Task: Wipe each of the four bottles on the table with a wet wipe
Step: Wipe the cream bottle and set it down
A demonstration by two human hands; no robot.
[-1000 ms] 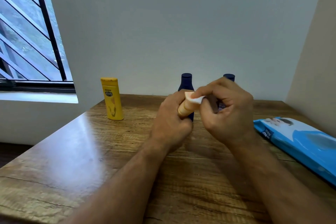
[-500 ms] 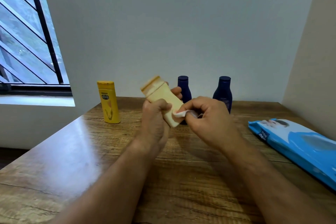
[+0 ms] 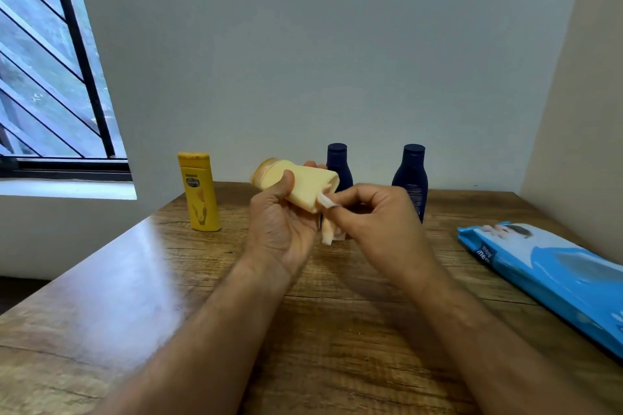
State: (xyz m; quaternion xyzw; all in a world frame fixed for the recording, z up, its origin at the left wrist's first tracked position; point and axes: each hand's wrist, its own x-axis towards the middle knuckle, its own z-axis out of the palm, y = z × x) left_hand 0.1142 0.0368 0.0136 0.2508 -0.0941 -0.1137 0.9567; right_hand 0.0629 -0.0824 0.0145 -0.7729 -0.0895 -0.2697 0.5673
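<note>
Head view: cream bottle (image 3: 305, 186) tipped further toward horizontal than half second ago, cap pointing left, base toward right hand (image 3: 374, 216). Left hand (image 3: 281, 229) grips bottle body, thumb over front. Right hand pinches wet wipe (image 3: 326, 212) against base end, tail hanging below. Wiping likely moved to bottom. Yellow bottle (image 3: 200, 192), two navy bottles (image 3: 338, 165) (image 3: 411, 178) upright on table (image 3: 101, 280) behind hands. Wipe pack (image 3: 556, 273) right.

Barred window (image 3: 50, 61) at left, beside plain wall (image 3: 320, 44).
</note>
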